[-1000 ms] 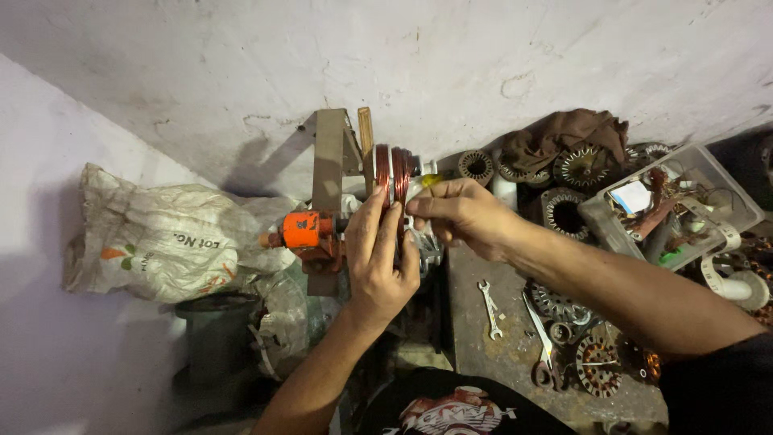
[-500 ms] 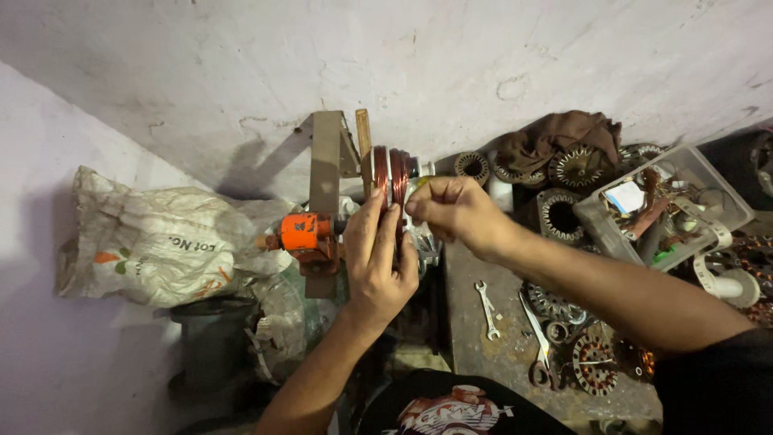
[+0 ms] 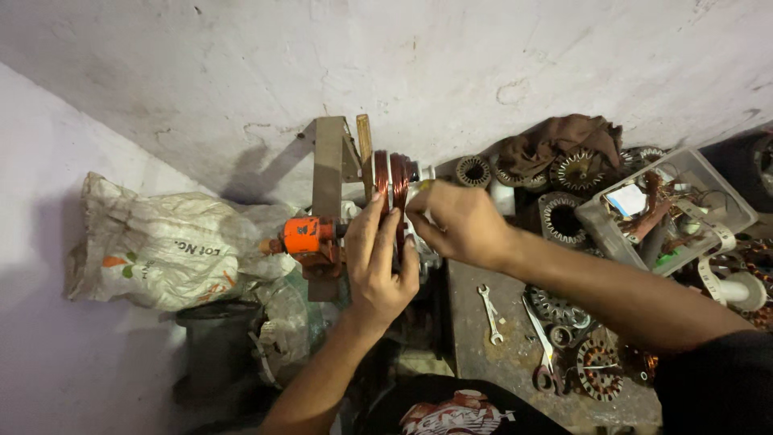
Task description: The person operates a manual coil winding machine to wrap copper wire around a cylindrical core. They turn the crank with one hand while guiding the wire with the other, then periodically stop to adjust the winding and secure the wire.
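Observation:
A copper wire coil point(image 3: 390, 179) sits on a winding former mounted on a metal frame point(image 3: 328, 173) against the wall. An orange gearbox part point(image 3: 304, 236) is fixed to the frame's lower left. My left hand point(image 3: 378, 262) lies flat against the coil, fingers pointing up along its windings. My right hand point(image 3: 452, 224) comes in from the right and pinches at the coil's right side, fingers closed on the former's edge. What sits between the fingertips is hidden.
A white woven sack point(image 3: 165, 246) lies at the left. On the dark bench point(image 3: 515, 362) lie a small spanner point(image 3: 489, 312) and scissors point(image 3: 546, 354). Motor stators point(image 3: 565, 216), a brown rag point(image 3: 564, 137) and a grey tray of parts point(image 3: 668, 209) crowd the right.
Both hands stay on the coil. My right hand has shifted slightly along the coil's right side; my left hand keeps pressing the windings.

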